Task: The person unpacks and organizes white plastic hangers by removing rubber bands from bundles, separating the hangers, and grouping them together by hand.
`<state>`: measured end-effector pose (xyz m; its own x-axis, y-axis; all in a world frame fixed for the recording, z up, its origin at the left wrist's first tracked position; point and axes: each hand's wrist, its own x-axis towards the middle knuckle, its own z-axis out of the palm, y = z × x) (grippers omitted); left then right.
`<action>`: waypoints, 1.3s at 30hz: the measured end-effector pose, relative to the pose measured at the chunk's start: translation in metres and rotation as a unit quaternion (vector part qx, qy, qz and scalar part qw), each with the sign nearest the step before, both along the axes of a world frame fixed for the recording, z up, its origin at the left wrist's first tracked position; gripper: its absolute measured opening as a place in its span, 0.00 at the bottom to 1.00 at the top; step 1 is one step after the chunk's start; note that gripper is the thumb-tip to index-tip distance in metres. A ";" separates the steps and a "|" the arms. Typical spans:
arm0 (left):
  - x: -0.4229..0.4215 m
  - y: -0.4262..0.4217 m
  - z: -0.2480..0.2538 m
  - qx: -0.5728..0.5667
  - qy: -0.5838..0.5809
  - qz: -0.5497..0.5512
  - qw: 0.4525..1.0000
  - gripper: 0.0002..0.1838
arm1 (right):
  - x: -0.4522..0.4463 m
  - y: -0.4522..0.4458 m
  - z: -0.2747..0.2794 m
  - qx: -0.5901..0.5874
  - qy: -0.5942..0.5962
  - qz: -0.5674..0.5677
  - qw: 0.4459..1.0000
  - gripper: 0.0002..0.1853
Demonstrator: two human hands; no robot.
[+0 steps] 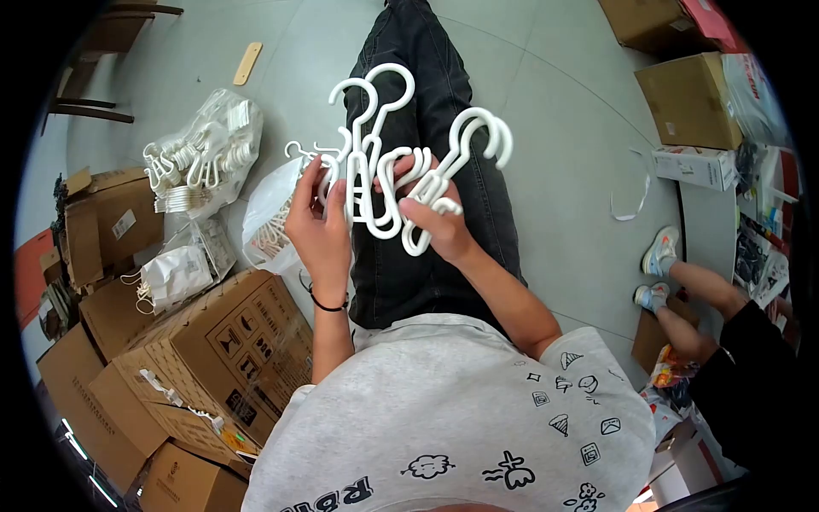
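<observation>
White plastic hangers [357,171], several bunched together, sit between my two hands above my lap, their curved hooks pointing away from me. My right hand [445,229] is closed on the right-hand ones, thumb pressed across their stems. My left hand [322,224] is half curled at the left side, a hanger part between thumb and fingers; I cannot tell how firmly it is gripped. Beneath are my black trousers [488,213]. Beside my left hand a white plastic bag [258,205] holds more hangers, near a clear bag [242,128] of hangers on the tiled floor [567,145]. A large cardboard box [277,328] stands by my left forearm.
</observation>
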<state>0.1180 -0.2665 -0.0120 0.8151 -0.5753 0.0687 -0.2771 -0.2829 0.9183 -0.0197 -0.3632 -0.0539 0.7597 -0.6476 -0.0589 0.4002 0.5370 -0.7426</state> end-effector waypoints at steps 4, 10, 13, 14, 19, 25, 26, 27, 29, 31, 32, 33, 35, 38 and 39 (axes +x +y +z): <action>0.013 0.004 -0.008 -0.011 0.116 -0.020 0.993 0.21 | 0.000 -0.005 -0.008 0.144 -0.120 0.062 0.980 0.23; 0.010 0.001 -0.013 -0.096 0.243 -0.004 0.965 0.22 | 0.003 -0.007 -0.019 0.121 -0.097 0.125 0.980 0.25; 0.003 -0.004 -0.014 -0.146 0.338 0.004 0.930 0.22 | 0.002 -0.002 -0.028 0.141 -0.100 0.148 0.974 0.26; 0.004 -0.004 -0.014 -0.148 0.335 0.026 0.930 0.22 | 0.004 0.001 -0.032 0.150 -0.070 0.108 0.980 0.26; 0.005 0.001 0.008 -0.062 0.087 0.067 0.992 0.16 | 0.007 -0.010 -0.020 0.083 -0.004 0.035 0.996 0.25; -0.027 -0.008 0.015 -0.016 -0.125 0.053 0.991 0.14 | 0.024 0.002 -0.007 0.060 -0.018 0.022 0.998 0.34; -0.037 -0.009 0.015 -0.008 -0.139 0.006 0.990 0.15 | 0.025 0.002 -0.005 0.081 -0.031 0.035 0.996 0.35; -0.042 -0.010 0.015 0.000 -0.152 -0.041 0.988 0.16 | 0.024 0.002 -0.005 0.101 -0.045 0.047 0.993 0.36; -0.046 -0.008 0.016 -0.006 -0.164 -0.084 0.983 0.17 | 0.018 -0.004 -0.007 0.093 -0.060 0.058 0.992 0.38; -0.048 -0.006 0.017 -0.015 -0.191 -0.159 0.968 0.19 | 0.010 -0.008 -0.010 0.186 -0.115 0.099 0.971 0.40; -0.049 -0.001 0.023 0.010 -0.201 -0.207 0.957 0.19 | 0.009 -0.008 -0.012 0.151 -0.096 0.091 0.980 0.50; -0.051 -0.001 0.022 0.016 -0.189 -0.231 0.954 0.18 | 0.007 -0.010 -0.012 0.150 -0.094 0.092 0.980 0.50; -0.053 0.004 0.017 0.015 -0.202 -0.222 0.954 0.17 | 0.006 -0.010 -0.013 0.091 -0.091 0.135 0.982 0.45; -0.044 0.012 0.020 -0.012 -0.168 -0.263 0.950 0.17 | 0.008 -0.010 -0.023 0.111 -0.099 0.130 0.980 0.36; -0.040 0.014 0.021 -0.012 -0.167 -0.264 0.950 0.17 | 0.008 -0.011 -0.026 0.138 -0.127 0.127 0.974 0.33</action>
<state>0.0785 -0.2524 0.0091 0.3441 -0.8925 0.2917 -0.6522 -0.0037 0.7581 -0.0112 -0.3740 -0.0797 0.9065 -0.4221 0.0057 0.3793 0.8085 -0.4500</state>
